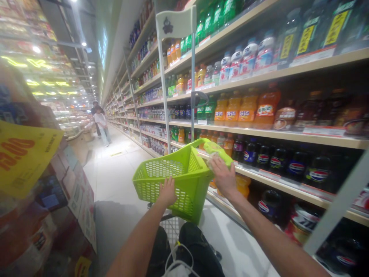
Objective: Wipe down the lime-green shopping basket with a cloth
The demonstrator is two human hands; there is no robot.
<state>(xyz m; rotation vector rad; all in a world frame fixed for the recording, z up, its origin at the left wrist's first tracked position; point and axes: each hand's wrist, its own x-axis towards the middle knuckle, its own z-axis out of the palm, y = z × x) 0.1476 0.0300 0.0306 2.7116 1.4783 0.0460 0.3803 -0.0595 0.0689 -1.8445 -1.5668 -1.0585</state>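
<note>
A lime-green shopping cart (184, 188) with a perforated plastic basket stands in front of me, turned sideways. My left hand (168, 191) rests on the near side of the basket, just below its rim, with the fingers spread. At the cart's handle end, my right hand (221, 173) presses a crumpled pale cloth (212, 158) against the green handle (216, 150). The palm of that hand is turned away from me. A tall grey frame with a white sign panel (175, 24) rises behind the basket.
Shelves (273, 130) of bottled drinks line the right side. To the left, a stacked display carries a yellow price sign (29, 154) that juts into the aisle. Pale tiled floor (115, 173) runs ahead, where people (100, 123) stand farther down.
</note>
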